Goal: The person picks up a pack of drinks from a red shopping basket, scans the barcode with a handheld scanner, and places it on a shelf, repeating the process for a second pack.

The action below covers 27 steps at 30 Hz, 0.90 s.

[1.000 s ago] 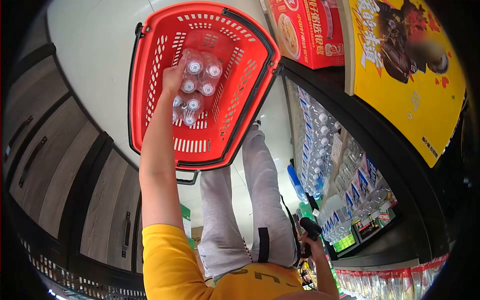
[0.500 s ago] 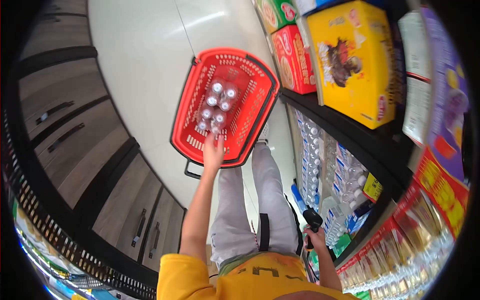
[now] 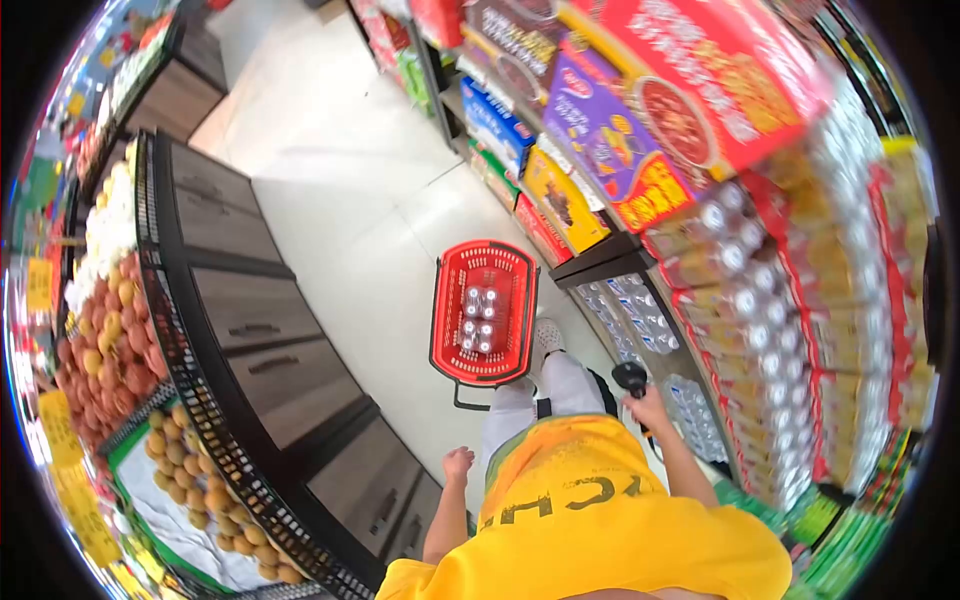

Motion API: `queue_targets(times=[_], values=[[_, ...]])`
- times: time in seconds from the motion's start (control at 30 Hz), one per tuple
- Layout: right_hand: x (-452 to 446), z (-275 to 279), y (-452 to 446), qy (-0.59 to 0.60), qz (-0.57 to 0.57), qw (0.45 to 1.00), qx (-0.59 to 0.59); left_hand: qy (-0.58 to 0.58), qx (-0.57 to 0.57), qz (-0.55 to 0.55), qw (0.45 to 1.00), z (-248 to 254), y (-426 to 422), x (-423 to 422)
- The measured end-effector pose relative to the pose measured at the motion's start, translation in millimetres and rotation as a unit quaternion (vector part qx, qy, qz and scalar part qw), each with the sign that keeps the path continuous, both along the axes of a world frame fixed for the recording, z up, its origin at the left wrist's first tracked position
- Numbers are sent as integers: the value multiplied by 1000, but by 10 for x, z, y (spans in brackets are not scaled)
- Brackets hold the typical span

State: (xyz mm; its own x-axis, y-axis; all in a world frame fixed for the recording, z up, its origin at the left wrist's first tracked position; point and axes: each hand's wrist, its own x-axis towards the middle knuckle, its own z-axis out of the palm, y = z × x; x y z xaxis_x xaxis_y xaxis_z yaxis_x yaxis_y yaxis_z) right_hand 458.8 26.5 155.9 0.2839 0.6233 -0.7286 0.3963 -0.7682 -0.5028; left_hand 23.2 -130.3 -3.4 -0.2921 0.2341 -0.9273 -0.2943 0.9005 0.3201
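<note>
A red shopping basket [image 3: 444, 335] with a black rim and handle rests on the floor just in front of my feet. Inside it stand several clear bottles with pale caps [image 3: 480, 318], grouped in small clusters. My left hand [image 3: 458, 462] hangs beside my left thigh, apart from the basket, its fingers curled in with nothing visible in them. At my right side, my right hand [image 3: 646, 406] is wrapped round a black device with a rounded head [image 3: 629, 377]. Its handle is mostly hidden by my fingers.
Shelves with boxed goods [image 3: 565, 200] and packs of water bottles [image 3: 640, 310] run along the right. Stacked bottle packs [image 3: 790, 330] stand close on that side. To the left is a produce counter with wooden drawers [image 3: 290, 385], carrying round brown fruit [image 3: 190, 465]. Pale floor [image 3: 340, 215] stretches ahead.
My left hand has left the bottles in the basket and drawn back to my side. My view has lifted and shows more of the aisle. My right hand still grips the black device.
</note>
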Motion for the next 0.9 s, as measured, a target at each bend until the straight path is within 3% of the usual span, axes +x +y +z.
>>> queue_targets(times=[0.33,0.5,0.63,0.77,0.9], values=[[-150,553,59,11,-43,990,134,-49,155,-91,983,349,1269,-115],[-54,620,-74,-37,-32,982,184,-83,134,-97,983,510,1281,28],[20,816,-12,13,-40,987,155,-74,96,-113,986,396,1037,69],[176,837,11,36,-7,972,231,-64,72,-101,990,267,895,155],[426,1069,-18,77,44,960,267,-32,115,-219,968,407,1052,533]])
